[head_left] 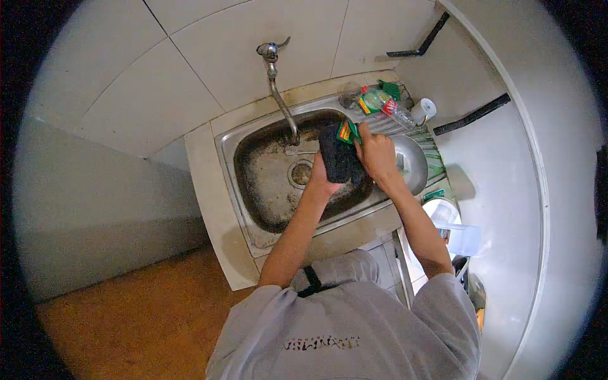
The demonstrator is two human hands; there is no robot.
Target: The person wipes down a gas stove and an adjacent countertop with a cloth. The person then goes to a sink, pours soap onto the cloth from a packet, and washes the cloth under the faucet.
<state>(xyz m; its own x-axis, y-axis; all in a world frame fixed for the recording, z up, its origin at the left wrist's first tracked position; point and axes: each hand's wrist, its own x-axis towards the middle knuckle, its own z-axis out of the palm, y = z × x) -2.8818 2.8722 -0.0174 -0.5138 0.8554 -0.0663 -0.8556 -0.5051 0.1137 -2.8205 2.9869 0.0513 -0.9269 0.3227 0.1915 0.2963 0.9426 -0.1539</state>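
Over the right part of the steel sink (244,218), my left hand (322,179) is wrapped round a dark, black sponge-like block (337,158), its fingers mostly hidden behind it. My right hand (377,155) pinches a green packet (347,132) with a yellow and red label. The packet lies against the block's upper right edge. Whether anything comes out of the packet cannot be seen.
A curved tap (282,101) reaches over the basin from the tiled wall. On the drainboard lie a metal bowl (415,166), a clear plastic bottle (398,114), a white cup (424,110) and a green scouring pad (389,90). A translucent container (465,239) stands lower right.
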